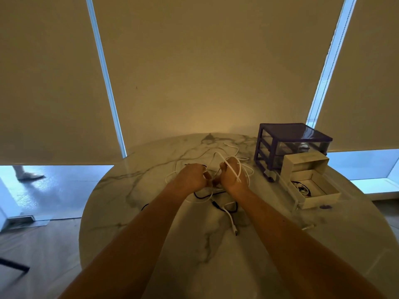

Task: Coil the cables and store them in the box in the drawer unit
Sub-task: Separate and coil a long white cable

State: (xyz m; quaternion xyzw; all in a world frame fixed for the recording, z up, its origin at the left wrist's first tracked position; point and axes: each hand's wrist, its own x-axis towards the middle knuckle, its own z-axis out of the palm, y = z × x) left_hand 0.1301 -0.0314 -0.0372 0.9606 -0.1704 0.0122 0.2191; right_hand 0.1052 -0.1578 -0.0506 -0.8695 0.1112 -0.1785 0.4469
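White cable [232, 169] is looped over the right hand [234, 176] at frame centre, its slack trailing away toward the far side of the marble bench [151, 212]. Both hands curl and pinch it; the left hand [191, 176] sits just beside the right. Black cable [226, 209] lies nearer. Right of centre sits the open box [319, 190], in a drawer drawn from the purple drawer unit [289, 145], closer to the right hand.

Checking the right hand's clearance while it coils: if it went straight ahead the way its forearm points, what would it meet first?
Probably the loose white cable lying on the marble table just beyond the right hand. The drawer unit stands off to the right of that line, though depth is hard to judge.
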